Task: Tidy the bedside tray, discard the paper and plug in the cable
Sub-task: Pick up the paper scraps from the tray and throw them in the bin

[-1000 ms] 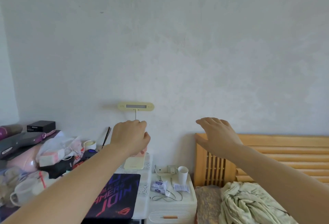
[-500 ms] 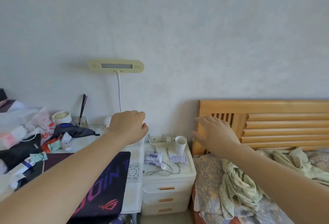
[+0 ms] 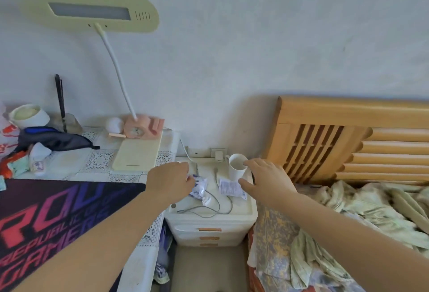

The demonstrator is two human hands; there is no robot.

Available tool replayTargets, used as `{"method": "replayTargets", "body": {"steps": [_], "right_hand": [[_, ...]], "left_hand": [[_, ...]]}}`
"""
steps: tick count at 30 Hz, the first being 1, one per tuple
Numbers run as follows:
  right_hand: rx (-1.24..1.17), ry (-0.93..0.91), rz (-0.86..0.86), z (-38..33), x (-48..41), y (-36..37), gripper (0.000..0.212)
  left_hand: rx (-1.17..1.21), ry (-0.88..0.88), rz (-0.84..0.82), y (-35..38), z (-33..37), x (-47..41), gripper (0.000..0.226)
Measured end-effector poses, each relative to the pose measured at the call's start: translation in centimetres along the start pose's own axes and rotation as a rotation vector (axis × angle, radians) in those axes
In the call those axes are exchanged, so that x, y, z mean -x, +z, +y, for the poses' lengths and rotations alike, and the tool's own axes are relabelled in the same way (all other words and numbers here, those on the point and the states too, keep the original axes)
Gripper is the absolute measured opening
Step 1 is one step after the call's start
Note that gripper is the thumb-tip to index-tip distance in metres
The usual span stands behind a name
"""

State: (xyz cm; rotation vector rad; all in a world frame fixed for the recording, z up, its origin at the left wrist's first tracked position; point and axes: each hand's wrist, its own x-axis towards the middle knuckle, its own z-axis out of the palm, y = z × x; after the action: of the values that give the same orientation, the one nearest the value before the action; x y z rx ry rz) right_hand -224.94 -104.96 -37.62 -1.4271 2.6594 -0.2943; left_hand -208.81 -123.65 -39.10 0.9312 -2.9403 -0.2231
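A white bedside drawer unit (image 3: 210, 226) has a tray-like top (image 3: 246, 205). On it lie a crumpled printed packet (image 3: 200, 188), a flat printed paper (image 3: 229, 187), a loose grey cable (image 3: 209, 208) and a white cup (image 3: 236, 167). A white plug (image 3: 218, 154) sits in a wall socket behind. My left hand (image 3: 169, 181) hovers curled at the packet's left edge; contact is unclear. My right hand (image 3: 267, 179) is spread open beside the cup, fingertips near its rim and base.
A desk on the left carries a dark gaming mat (image 3: 58, 222), a yellow desk lamp (image 3: 92, 14) with a pink base (image 3: 142, 125), a bowl (image 3: 29, 115) and clutter. A wooden headboard (image 3: 348, 138) and rumpled bedding (image 3: 348, 222) lie on the right.
The view has tilted down and drawn closer to the drawer unit. Both hands have dropped from in front of the wall to just over its top.
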Motion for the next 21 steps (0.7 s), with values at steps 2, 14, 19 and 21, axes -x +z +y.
{"method": "replayTargets", "body": {"steps": [2, 14, 19, 21], "right_hand": [[-0.009, 0.039, -0.053, 1.4, -1.5, 2.8, 0.049], [-0.041, 0.285, -0.374, 8.3, -6.6, 21.2, 0.052], [-0.062, 0.314, -0.366, 9.6, -8.1, 26.1, 0.052], [-0.068, 0.317, -0.351, 9.9, -9.0, 27.4, 0.052]], "left_hand": [[0.048, -0.024, -0.079, 2.7, 0.1, -1.2, 0.022], [0.008, 0.006, -0.318, 20.9, -1.1, -8.6, 0.026], [-0.008, -0.009, -0.354, 26.5, -1.9, -9.6, 0.027], [-0.026, 0.007, -0.356, 28.1, -1.8, -10.0, 0.026]]}}
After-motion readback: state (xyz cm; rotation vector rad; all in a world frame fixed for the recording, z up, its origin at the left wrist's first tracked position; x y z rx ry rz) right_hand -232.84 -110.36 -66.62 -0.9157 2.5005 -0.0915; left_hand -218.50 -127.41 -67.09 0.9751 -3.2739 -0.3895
